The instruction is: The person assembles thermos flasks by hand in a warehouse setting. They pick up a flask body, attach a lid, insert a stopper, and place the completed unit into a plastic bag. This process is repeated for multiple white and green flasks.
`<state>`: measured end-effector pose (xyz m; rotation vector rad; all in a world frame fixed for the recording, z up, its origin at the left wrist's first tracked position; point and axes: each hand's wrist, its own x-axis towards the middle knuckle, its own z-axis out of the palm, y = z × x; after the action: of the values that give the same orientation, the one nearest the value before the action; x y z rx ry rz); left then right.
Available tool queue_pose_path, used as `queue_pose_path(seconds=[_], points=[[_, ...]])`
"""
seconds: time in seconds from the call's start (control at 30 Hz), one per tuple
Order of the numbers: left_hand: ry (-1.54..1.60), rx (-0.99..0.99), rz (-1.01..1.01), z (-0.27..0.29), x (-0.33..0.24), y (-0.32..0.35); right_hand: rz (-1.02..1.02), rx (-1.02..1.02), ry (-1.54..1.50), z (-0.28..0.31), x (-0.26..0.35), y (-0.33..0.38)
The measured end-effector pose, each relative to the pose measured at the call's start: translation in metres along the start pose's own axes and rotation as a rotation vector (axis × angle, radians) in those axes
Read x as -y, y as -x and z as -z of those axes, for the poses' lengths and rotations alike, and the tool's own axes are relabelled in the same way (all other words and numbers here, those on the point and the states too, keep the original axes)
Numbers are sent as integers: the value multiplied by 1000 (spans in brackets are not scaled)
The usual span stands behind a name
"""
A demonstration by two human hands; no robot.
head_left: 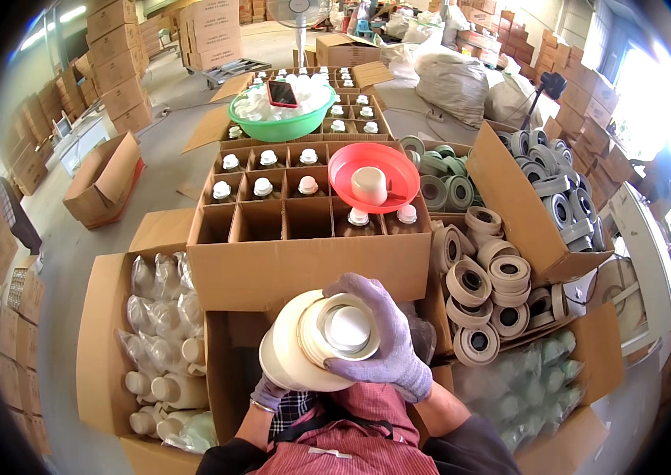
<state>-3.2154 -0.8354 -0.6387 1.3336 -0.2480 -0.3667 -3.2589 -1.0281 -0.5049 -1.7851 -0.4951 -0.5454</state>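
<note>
In front of my body I hold a cream plastic flask body (288, 348), tilted so its top faces up toward me. It has a round collar and a white cap (346, 328) in the middle. My gloved right hand (395, 340) curls its thumb and fingers around the collar. My gloved left hand (269, 393) grips the body low on its left side, with most of its fingers hidden behind it. Just beyond, a divided carton (312, 273) holds several white-capped bottles (263, 187), and a red bowl (335, 170) with a cream cup (369, 185) rests on it.
Left stands a carton of bagged cream flask parts (165, 317). At right are cream collar rings (470, 283), grey-green rings (541, 166) and bagged green parts (518, 388). Farther back, a green basin (280, 127) of white pieces carries a phone (282, 94).
</note>
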Motion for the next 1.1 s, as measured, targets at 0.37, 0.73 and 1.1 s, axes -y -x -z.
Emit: queue_pose_path(seconds=[0.37, 0.73, 1.1], points=[[-29, 17, 31, 22, -14, -18, 21, -24, -276, 4, -18, 23], [-826, 494, -180, 56, -118, -89, -540, 89, 240, -25, -52, 144], [-1383, 821, -389, -7, -33, -66, -389, -349, 1271, 168, -139, 122]])
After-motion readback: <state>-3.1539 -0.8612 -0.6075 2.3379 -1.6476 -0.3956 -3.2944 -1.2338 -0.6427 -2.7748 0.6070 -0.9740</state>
